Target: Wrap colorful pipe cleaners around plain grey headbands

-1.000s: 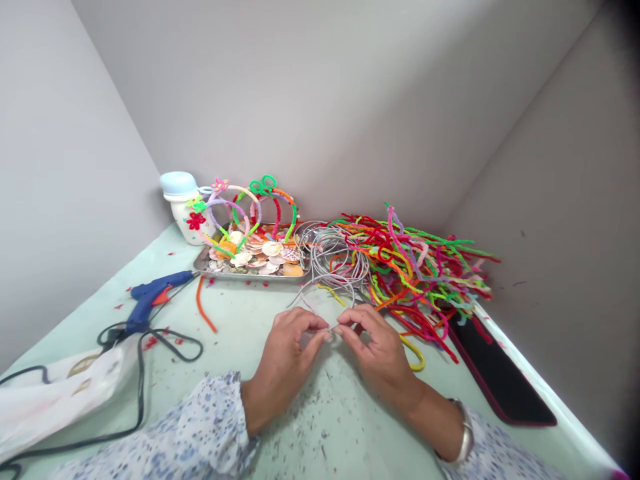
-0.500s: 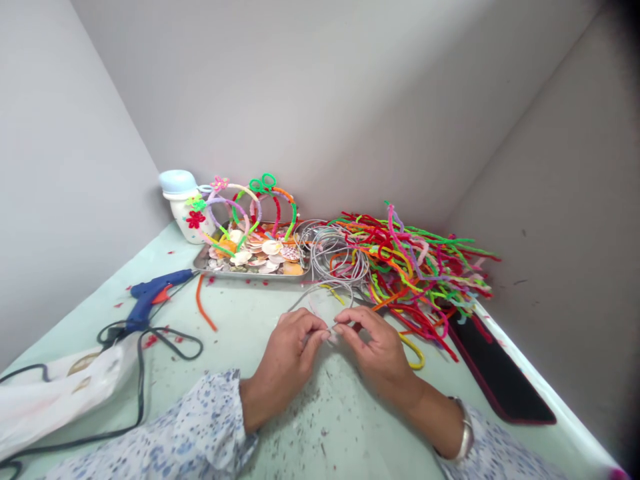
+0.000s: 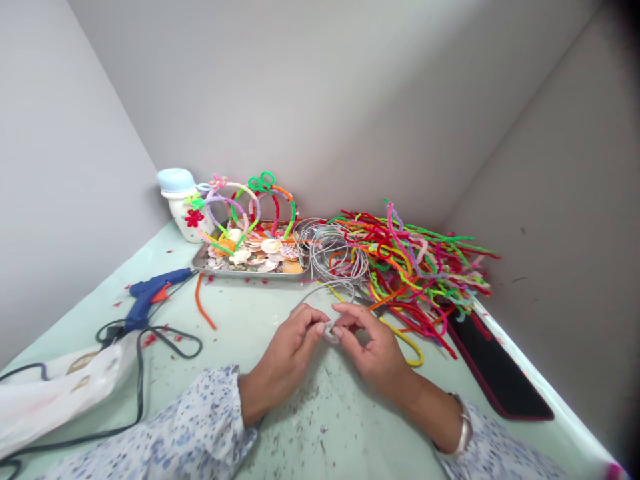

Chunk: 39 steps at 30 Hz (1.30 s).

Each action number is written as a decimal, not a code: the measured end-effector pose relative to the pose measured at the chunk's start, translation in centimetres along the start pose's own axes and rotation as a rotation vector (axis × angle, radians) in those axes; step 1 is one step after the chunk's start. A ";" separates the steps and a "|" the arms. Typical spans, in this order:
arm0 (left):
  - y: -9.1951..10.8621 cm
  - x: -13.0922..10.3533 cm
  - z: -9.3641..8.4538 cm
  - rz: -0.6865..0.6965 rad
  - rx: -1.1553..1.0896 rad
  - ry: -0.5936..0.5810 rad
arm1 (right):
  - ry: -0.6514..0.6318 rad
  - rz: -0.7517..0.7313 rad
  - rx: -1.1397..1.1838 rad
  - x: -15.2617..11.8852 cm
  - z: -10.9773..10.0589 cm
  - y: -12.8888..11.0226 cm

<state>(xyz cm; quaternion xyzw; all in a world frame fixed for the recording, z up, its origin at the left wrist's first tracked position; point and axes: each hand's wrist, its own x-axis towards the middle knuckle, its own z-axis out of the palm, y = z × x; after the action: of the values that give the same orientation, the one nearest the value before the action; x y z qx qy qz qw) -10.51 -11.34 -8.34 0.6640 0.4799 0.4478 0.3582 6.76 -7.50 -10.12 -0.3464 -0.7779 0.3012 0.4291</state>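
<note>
Over the middle of the green table, my left hand (image 3: 290, 353) and my right hand (image 3: 377, 343) face each other, fingertips pinched and almost touching. Between them is a small pale translucent piece (image 3: 331, 332), gripped by both hands; its exact shape is too blurred to tell. A coil of grey wire (image 3: 340, 257) lies just beyond, with a strand running down behind my left hand. Beyond my right hand is a heap of colourful fuzzy stems (image 3: 425, 267), and a yellow stem (image 3: 416, 353) curves beside that hand.
A metal tray (image 3: 250, 274) holds shells and fuzzy headbands, beside a white jar (image 3: 185, 210). At left are a blue glue gun (image 3: 145, 297), its looping cord and a plastic bag (image 3: 65, 393). A black flat object (image 3: 500, 373) lies right.
My fingertips have shifted slightly, and the pale piece between them now shows more clearly. The whole view has moved very slightly.
</note>
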 end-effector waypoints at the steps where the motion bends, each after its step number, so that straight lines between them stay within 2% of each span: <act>1: 0.0 0.0 0.0 0.004 0.011 -0.002 | 0.000 0.003 0.009 0.0 0.0 0.0; 8: -0.4 0.0 0.1 -0.028 0.049 0.023 | -0.066 0.011 0.092 -0.2 -0.1 -0.1; 16: -0.3 0.2 0.1 -0.011 0.114 -0.011 | 0.075 0.134 0.050 -0.2 0.0 0.7; 27: 0.0 -0.1 0.0 -0.006 0.106 -0.068 | 0.098 0.119 0.057 0.0 0.0 0.6; 33: 0.1 -0.3 0.2 0.035 0.254 0.038 | 0.088 0.123 0.065 -0.1 0.0 0.6; 39: 0.0 -0.2 0.4 0.035 0.286 0.103 | 0.084 0.131 0.065 -0.1 0.1 0.5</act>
<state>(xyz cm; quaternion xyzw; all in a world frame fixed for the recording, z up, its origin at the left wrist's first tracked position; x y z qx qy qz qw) -10.21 -11.55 -8.54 0.6926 0.5449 0.4147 0.2270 6.89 -7.26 -10.60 -0.3946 -0.7248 0.3391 0.4517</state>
